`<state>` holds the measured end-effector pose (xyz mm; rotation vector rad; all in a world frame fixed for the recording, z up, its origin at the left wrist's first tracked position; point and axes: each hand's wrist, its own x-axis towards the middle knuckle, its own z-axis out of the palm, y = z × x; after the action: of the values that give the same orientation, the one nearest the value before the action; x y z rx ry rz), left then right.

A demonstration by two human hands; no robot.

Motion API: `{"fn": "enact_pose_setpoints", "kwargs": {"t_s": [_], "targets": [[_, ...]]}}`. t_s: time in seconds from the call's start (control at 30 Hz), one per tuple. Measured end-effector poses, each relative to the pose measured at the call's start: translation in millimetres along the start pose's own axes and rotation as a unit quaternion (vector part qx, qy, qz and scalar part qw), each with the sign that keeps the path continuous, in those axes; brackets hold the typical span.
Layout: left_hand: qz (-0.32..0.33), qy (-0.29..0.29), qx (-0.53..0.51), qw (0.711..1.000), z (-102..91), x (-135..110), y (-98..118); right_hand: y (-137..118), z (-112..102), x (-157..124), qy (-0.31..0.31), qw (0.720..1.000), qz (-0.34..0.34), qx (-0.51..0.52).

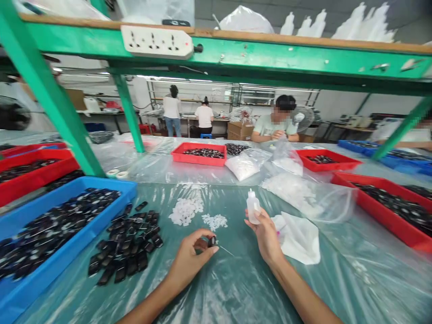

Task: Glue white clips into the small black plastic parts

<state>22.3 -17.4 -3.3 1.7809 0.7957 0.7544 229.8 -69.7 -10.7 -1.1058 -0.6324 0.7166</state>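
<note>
**Operator:** What has my left hand got?

**Observer:** Your left hand (192,256), low in the middle of the frame, is closed in a pinch. Thumb and fingertips grasp a small black part (211,241), held just above the surface (219,288). A thin pale line runs right from it, and I cannot tell what that is.

**Operator:** And the right one?

**Observer:** Your right hand (266,236), just right of centre, is wrapped around a small white squeeze bottle (253,206). You hold it upright with the nozzle at the top. Your two hands are near each other but do not touch.

**Operator:** What lies around them?

**Observer:** Just right of your right hand lies a crumpled white cloth (300,236). Left of your left hand, a loose pile of black parts (130,245) is spread on the surface. Beside that, at the lower left, a blue tray (60,261) is full of similar black parts. Above your hands, two small heaps of white pieces (185,210) sit on the clear sheet. A clear plastic bag (303,193) with more white pieces slumps to the right of them.

**Operator:** Further back?

**Observer:** A red tray (199,158) of dark parts stands in the middle distance. A green frame (236,54) crosses the top of the frame with a power strip (157,42) fixed to it. A seated co-worker (275,128) is at the far side.
</note>
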Motion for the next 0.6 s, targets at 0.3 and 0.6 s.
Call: {"fn": "enact_pose_setpoints", "kwargs": {"t_s": [0.3,0.6], "targets": [[-0.039,-0.040,0.023,0.998,0.9,1,0,10,-13,18,0.022,0.973,-0.093,-0.211],[-0.007,-0.059,-0.017,0.998,4.1,-2,-9,17,-20,19,-0.043,0.927,-0.089,-0.363]]}}
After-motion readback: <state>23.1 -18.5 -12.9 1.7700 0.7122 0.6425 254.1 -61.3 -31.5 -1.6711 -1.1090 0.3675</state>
